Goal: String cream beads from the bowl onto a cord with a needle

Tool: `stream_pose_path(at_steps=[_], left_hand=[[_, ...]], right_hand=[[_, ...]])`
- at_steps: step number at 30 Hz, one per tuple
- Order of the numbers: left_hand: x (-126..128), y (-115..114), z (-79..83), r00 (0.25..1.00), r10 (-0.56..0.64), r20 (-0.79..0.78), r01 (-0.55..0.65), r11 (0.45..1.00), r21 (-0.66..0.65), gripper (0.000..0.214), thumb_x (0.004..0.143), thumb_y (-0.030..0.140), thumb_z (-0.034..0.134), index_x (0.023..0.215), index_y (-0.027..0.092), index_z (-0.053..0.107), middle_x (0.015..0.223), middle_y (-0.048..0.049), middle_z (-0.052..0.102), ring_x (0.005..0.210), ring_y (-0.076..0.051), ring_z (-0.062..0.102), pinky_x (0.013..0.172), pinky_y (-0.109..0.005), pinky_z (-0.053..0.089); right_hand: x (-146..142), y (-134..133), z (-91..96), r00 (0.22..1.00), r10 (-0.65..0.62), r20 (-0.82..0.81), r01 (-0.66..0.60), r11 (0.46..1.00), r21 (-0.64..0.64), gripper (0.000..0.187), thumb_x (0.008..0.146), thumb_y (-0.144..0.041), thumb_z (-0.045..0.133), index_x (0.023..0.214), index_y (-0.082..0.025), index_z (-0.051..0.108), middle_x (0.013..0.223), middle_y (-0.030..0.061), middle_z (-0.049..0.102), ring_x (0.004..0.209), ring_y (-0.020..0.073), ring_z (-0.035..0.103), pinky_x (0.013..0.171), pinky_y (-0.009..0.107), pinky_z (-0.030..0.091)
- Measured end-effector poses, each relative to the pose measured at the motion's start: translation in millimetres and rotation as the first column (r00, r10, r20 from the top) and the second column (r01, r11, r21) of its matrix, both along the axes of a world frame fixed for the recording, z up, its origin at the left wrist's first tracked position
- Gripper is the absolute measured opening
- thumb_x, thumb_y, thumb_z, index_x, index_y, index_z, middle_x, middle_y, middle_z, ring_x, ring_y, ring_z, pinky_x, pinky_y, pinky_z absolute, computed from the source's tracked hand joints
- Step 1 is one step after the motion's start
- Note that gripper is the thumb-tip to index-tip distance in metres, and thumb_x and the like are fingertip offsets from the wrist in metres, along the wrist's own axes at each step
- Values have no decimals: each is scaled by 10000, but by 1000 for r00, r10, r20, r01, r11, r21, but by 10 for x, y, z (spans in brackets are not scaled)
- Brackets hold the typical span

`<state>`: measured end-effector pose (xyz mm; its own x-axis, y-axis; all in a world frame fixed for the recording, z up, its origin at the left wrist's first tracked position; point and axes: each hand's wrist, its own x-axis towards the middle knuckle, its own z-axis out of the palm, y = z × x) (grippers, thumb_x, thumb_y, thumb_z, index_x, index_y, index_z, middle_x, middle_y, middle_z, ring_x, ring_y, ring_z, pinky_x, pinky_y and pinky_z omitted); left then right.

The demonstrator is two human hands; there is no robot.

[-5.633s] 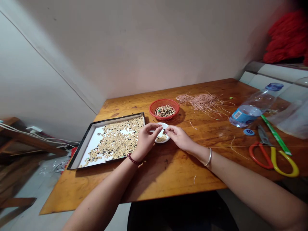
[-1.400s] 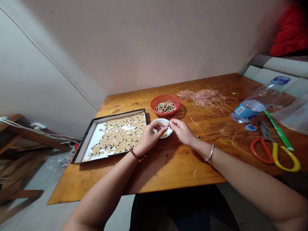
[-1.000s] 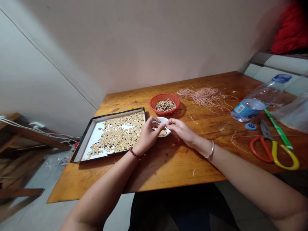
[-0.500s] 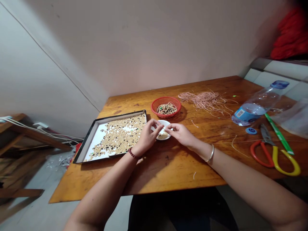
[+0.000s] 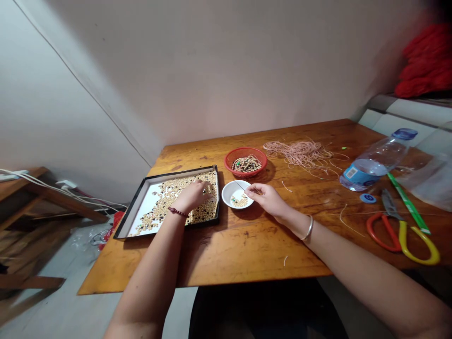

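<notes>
My left hand [image 5: 193,194] is over the right part of a black-edged tray [image 5: 141,203], fingers bent down at the beads [image 5: 165,200]. Its fingertips look pinched; whatever is between them is too small to make out. These beads are mostly tan, with dark ones and a few green. In a pinch, my right hand [image 5: 266,198] holds a thin dark needle [image 5: 241,187], which points up and left over a small white bowl [image 5: 226,197]. A few tan and green beads [image 5: 239,202] lie in that bowl.
Behind the bowl stands a red basket [image 5: 228,162] of strung beads. Pink cord [image 5: 303,153] is heaped at the back. To the right are a water bottle [image 5: 367,172], a blue cap [image 5: 367,198], scissors [image 5: 402,216] and a green strip [image 5: 409,205].
My left hand has left the white bowl and moved left to the beads in the tray. My right hand stays by the bowl, and the needle now shows clearly.
</notes>
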<state>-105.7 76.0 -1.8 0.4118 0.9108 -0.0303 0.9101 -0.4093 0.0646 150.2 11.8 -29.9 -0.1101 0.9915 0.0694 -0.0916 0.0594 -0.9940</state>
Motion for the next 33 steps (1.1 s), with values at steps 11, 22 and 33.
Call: stream_pose_path(at_steps=[11,22,33], left_hand=[[22,28,-76,999,52,16,-53,997,55,256,801,251,535,991,129,657,1016,-133,667,961,-237,631,879,-308,482],[140,-18,-37,996,79,-47,-78,997,16,291,892,249,397,823,117,647,822,-149,695,785,-235,659,739,-309,478],[172,-68,-82,994,79,-70,-81,996,-29,214,860,193,418,859,84,603,883,-207,659,856,-271,645,795,-355,463]], right_hand=[[0,-21,24,1000,17,20,-17,1000,-21,263,673,-376,711,764,-131,673,794,57,691,764,173,601,775,318,447],[-33,-46,24,999,44,12,-43,999,-32,258,670,-377,713,747,-135,669,761,42,686,738,160,597,757,306,450],[-26,-58,42,999,53,7,-52,997,-58,213,660,-340,707,716,-143,652,723,18,667,703,144,577,736,290,442]])
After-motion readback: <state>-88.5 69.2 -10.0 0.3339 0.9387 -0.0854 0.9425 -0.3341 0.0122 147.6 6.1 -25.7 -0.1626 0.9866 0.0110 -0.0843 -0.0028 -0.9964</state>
